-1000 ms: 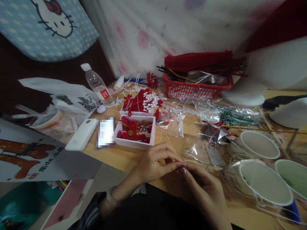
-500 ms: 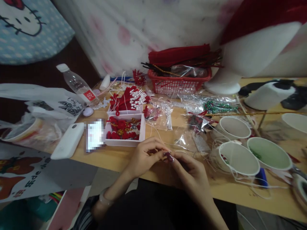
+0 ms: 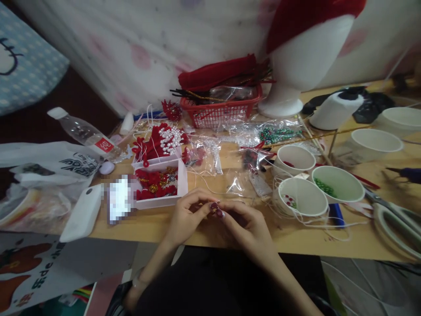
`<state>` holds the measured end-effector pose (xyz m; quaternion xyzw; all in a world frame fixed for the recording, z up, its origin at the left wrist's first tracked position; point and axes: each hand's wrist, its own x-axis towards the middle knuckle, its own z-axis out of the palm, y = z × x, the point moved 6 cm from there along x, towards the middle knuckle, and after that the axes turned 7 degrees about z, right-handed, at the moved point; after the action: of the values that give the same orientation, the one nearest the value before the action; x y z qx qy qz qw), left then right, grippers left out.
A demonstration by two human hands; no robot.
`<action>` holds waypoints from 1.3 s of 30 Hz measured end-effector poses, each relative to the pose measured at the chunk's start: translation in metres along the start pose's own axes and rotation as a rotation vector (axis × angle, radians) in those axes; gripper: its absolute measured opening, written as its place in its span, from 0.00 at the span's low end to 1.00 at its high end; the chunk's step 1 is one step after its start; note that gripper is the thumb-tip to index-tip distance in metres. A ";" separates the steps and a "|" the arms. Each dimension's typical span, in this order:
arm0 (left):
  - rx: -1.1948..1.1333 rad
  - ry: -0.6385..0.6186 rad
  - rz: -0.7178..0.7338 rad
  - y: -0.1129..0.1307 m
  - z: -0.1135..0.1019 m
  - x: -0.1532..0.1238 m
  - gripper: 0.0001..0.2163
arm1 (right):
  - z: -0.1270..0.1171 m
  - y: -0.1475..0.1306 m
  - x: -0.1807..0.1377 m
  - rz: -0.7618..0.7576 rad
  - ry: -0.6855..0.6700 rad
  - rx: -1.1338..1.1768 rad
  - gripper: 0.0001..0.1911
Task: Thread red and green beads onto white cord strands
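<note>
My left hand [image 3: 187, 216] and my right hand [image 3: 249, 224] meet fingertip to fingertip over the front part of the table. Thumbs and forefingers are pinched together on both; whatever lies between them is too small or hidden to name. Just left of my left hand stands a pale open box [image 3: 183, 181] holding red fuzzy pieces with gold and silver beads. A thin white cord [image 3: 210, 189] lies on the table behind my fingers. To the right of my right hand is a cup [image 3: 311, 197] with a few red and white beads, with white cord around it.
Beyond the hands lie clear plastic bags [image 3: 235, 183] and a red basket [image 3: 220, 115]. More cups, one with green beads [image 3: 324, 188], and scissors [image 3: 383, 202] are at the right. A bottle [image 3: 85, 131], a white power bank [image 3: 82, 213] and a blurred lit screen [image 3: 119, 199] occupy the left.
The camera view has turned to the right, so the table's things appear further left and more of the right side shows. My hands stay pinched together, with only slight finger movement.
</note>
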<state>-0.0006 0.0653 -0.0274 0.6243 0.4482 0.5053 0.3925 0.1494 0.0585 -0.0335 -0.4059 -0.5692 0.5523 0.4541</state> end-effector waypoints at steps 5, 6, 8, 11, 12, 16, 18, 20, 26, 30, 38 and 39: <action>0.034 -0.007 0.088 0.002 -0.001 0.000 0.04 | -0.001 0.004 0.001 -0.017 0.022 0.003 0.10; 0.051 -0.006 0.121 0.003 -0.001 0.000 0.03 | -0.001 0.004 0.001 -0.016 0.021 0.005 0.10; 0.097 0.002 0.186 0.007 -0.001 -0.001 0.03 | -0.002 0.004 0.000 -0.010 0.020 0.006 0.10; 0.167 0.020 0.265 0.013 -0.003 -0.002 0.04 | -0.002 0.006 0.000 0.000 0.019 0.000 0.10; 0.183 0.021 0.290 0.015 -0.003 -0.002 0.04 | -0.002 0.006 -0.001 0.002 0.019 -0.003 0.10; 0.238 0.002 0.367 0.021 -0.003 -0.003 0.04 | -0.002 0.008 0.000 0.004 0.016 -0.019 0.10; 0.269 -0.003 0.387 0.022 -0.003 -0.004 0.04 | -0.001 0.008 0.000 0.006 0.010 -0.026 0.10; 0.303 -0.002 0.413 0.024 -0.003 -0.005 0.04 | -0.001 0.008 0.000 0.005 0.001 -0.032 0.11; 0.499 -0.002 0.543 0.032 0.002 -0.008 0.05 | 0.004 0.005 -0.001 -0.029 -0.014 -0.131 0.07; 0.631 -0.036 0.626 0.036 0.006 -0.011 0.05 | 0.002 0.004 -0.004 -0.106 0.063 -0.211 0.10; 0.640 -0.016 0.669 0.046 0.003 -0.016 0.05 | 0.008 -0.020 -0.010 -0.502 0.159 -0.620 0.07; 0.580 0.010 0.643 0.048 0.000 -0.015 0.04 | 0.008 -0.021 -0.010 -0.503 0.156 -0.634 0.06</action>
<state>0.0063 0.0370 0.0132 0.8142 0.3563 0.4580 0.0212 0.1455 0.0456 -0.0131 -0.4146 -0.7565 0.1889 0.4691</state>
